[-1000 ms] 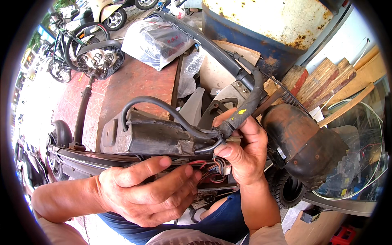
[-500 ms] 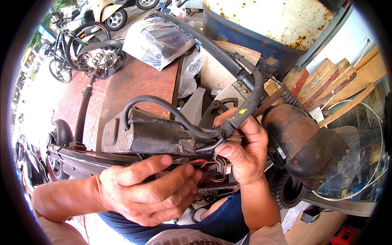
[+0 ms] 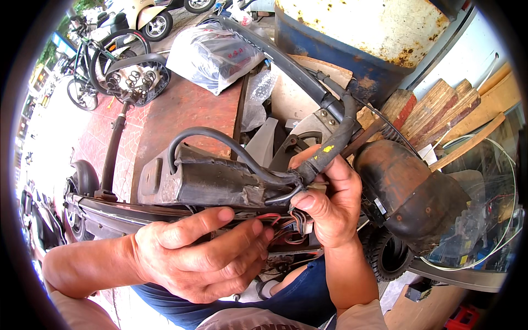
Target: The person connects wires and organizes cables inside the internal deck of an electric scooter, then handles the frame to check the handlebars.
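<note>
My right hand (image 3: 335, 212) is closed on a thick black wrapped cable (image 3: 325, 151) with a yellow mark. Its fingers go behind the cable, and the thumb is in front, just above a small white connector with thin wires (image 3: 300, 221). My left hand (image 3: 203, 256) is half curled with its fingers apart, and I see nothing held in it. Its fingertips are beside red wires (image 3: 268, 218) at the scooter frame's open channel. Above both hands lies a dark, tape-wrapped box (image 3: 212, 179), with a black cable looping from its left end to the wrapped bundle.
The long scooter frame (image 3: 118, 217) stretches left to a wheel. A dark rounded, rusty housing (image 3: 412, 192) and tyres (image 3: 390, 257) stand at right, near wood planks (image 3: 434, 113). Behind are a rusty drum (image 3: 346, 55), a plastic bag (image 3: 212, 58) and a reddish board (image 3: 187, 113).
Both hands keep almost the same places and grip. The scene has shifted only very slightly in the picture.
</note>
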Demonstrator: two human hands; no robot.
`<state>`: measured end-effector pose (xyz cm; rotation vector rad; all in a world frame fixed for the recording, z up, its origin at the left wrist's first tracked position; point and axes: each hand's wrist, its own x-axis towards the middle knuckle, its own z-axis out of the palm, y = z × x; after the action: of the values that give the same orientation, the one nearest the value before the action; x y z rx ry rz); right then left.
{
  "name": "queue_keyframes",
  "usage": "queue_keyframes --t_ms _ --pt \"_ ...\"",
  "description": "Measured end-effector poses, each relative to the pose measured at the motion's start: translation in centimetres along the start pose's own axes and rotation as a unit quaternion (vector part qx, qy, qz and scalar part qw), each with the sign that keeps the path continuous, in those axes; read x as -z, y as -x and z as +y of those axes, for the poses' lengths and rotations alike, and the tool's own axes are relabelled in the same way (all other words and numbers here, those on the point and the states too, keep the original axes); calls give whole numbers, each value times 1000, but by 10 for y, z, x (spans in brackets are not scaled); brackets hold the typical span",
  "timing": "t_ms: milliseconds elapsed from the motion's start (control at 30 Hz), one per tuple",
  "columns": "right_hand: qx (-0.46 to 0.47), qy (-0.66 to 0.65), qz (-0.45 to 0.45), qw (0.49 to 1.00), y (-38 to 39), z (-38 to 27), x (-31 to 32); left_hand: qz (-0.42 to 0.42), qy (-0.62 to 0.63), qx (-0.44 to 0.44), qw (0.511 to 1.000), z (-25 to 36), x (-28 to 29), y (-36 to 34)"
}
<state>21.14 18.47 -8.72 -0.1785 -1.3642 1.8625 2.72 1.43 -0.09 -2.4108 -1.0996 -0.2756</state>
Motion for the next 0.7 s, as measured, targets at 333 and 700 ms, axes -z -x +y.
queue_keyframes --t_ms 333,700 --pt "3 -4 2 1000 0 1 -1 17 2 23 1000 3 -3 -1" --pt "0 10 5 1000 1 0 0 28 5 31 999 5 -5 -1"
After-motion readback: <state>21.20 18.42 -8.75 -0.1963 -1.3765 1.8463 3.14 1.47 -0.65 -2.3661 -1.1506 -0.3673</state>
